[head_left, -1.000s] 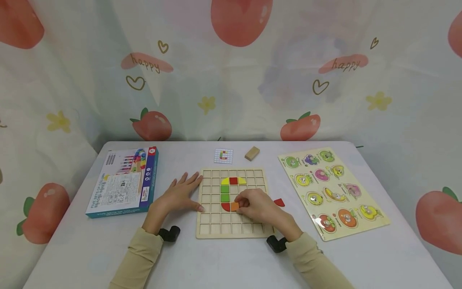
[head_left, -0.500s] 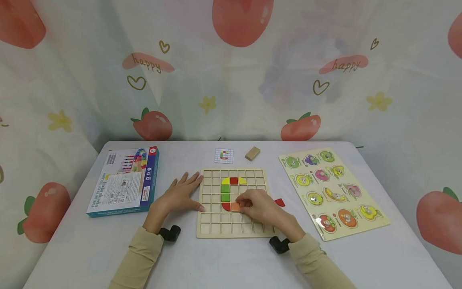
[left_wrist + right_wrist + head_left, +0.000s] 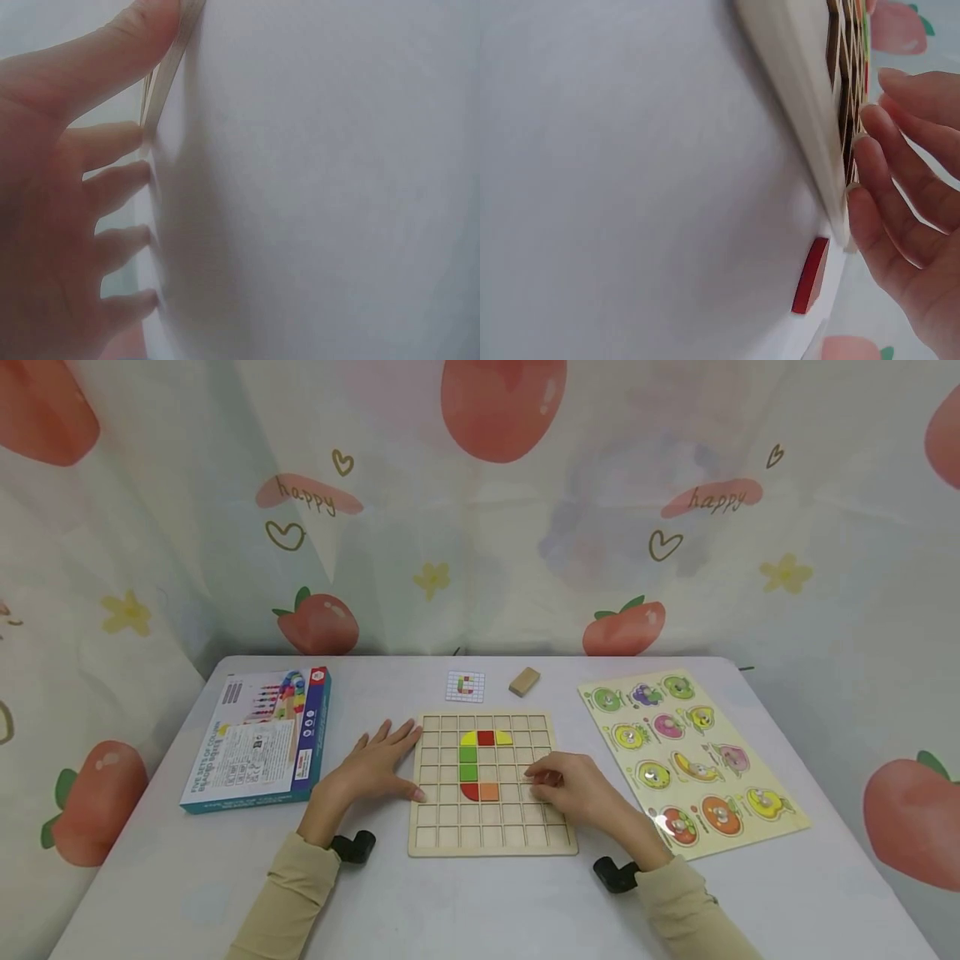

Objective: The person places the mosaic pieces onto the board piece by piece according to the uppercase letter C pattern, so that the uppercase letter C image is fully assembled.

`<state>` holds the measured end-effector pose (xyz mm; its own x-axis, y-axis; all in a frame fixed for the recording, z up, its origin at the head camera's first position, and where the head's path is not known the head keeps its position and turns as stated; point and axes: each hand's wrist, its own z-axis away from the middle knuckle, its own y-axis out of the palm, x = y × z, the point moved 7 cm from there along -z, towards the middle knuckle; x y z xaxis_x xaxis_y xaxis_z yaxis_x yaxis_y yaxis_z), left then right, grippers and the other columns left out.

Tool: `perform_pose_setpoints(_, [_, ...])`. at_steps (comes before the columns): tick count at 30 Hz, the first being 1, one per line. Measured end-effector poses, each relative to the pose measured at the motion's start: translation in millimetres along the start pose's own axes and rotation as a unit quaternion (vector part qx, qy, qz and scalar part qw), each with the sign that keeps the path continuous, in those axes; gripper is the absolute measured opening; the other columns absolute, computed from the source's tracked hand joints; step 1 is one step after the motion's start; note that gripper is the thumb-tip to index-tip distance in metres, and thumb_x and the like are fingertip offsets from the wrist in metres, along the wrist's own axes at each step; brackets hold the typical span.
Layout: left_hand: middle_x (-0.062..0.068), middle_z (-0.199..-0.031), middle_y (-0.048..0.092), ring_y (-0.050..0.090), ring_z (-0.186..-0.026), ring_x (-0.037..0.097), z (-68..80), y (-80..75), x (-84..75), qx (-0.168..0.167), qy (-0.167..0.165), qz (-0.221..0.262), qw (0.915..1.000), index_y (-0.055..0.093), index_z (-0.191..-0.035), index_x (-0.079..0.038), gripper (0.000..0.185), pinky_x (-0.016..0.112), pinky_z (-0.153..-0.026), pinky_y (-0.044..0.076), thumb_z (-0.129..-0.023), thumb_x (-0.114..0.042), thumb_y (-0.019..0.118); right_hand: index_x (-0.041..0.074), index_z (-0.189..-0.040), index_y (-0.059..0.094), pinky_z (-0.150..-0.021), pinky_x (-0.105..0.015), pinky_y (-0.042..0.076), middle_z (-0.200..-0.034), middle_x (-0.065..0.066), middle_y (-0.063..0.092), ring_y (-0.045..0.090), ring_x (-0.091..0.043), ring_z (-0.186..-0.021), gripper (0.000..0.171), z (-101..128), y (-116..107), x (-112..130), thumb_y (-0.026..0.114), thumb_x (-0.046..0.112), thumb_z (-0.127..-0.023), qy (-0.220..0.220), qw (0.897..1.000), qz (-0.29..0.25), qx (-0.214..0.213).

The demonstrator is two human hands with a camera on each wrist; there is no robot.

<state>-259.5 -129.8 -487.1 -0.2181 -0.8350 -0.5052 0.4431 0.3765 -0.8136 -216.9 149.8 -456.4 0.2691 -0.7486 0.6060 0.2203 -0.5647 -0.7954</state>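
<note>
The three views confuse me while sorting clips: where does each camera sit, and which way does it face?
Head: above, facing forward and down at the table; shows both hands, sleeves, grid board.
Left wrist: low by the left hand, looking along its fingers to the board's edge.
Right wrist: low by the right hand, facing the board and a red piece.
All three share the board.

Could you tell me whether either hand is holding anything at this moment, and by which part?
Neither holds anything. The left hand rests flat against the wooden grid board's left edge; the right hand hovers empty over its right side.
</note>
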Motion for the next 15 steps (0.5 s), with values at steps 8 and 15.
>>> perform_pose_setpoints(8, [0.008,-0.173,0.018,0.002,-0.16,0.041,0.6,-0.6,-1.6,-0.003,0.002,0.0,1.0,0.027,-0.164,-0.013,0.11,0.064,-0.127,0.0,-0.078,-0.047,0.087,0.007,-0.103,0.077,-0.067,-0.023,0.052,-0.088,0.003,0.071,0.059,-0.008,-0.076,0.016,11,-17,-21,0.076,0.004,-0.087,0.0,0.999,0.02,-0.035])
perform_pose_setpoints(15, [0.008,-0.173,0.018,0.002,-0.16,0.041,0.3,0.5,-0.2,-0.003,0.0,-0.002,1.0,0.027,-0.164,-0.014,0.109,0.065,-0.127,0.001,-0.078,-0.048,0.087,0.006,-0.105,0.076,-0.065,-0.023,0.051,-0.092,0.0,0.073,0.059,-0.009,-0.077,0.019,17,-29,-35,0.078,0.003,-0.087,0.012,0.998,0.033,-0.057])
